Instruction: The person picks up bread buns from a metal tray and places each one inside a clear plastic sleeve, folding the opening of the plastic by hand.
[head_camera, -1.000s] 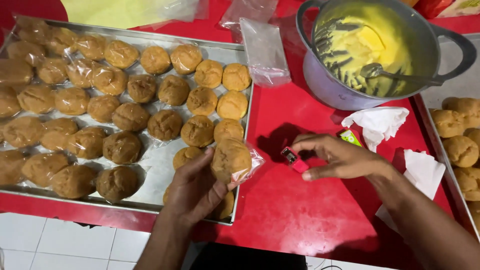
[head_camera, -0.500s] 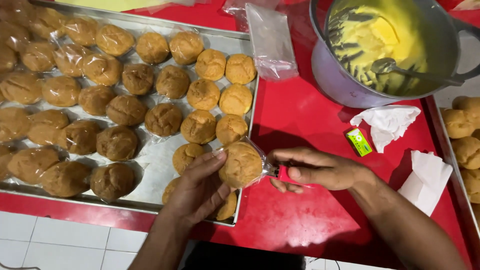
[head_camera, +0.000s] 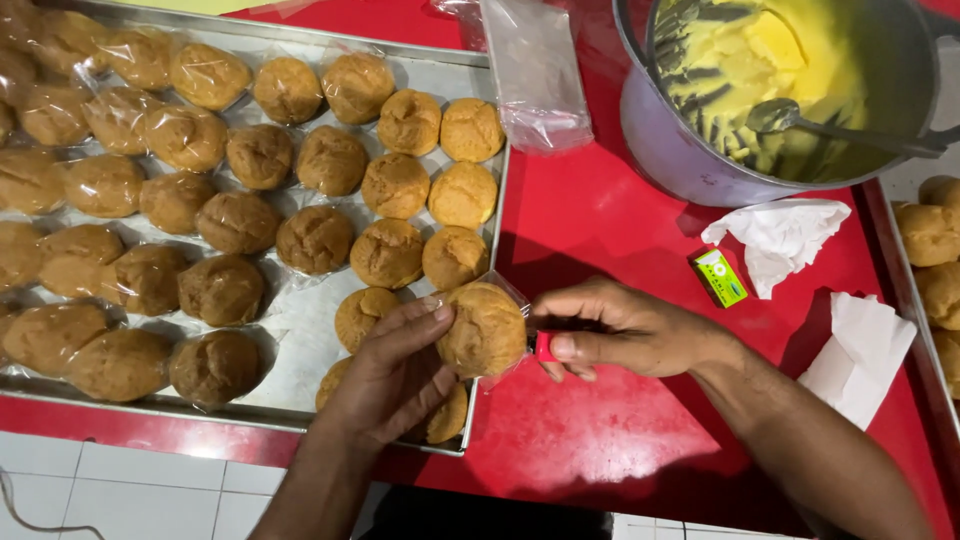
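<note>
Fingers (head_camera: 425, 325) hold wrapped bun (head_camera: 483, 328) past tray (head_camera: 300, 385) edge

A glossy red table (head_camera: 600, 230) stands over white floor tiles (head_camera: 130, 495).

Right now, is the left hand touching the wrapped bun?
Touching. The head view shows the left hand with its fingertips pressed against the side of the wrapped bun.

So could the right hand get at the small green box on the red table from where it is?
Probably yes. The green box lies in the open just beyond the right hand, with bare red table between them. But that hand is holding a small red thing against the wrapped puff.
</note>
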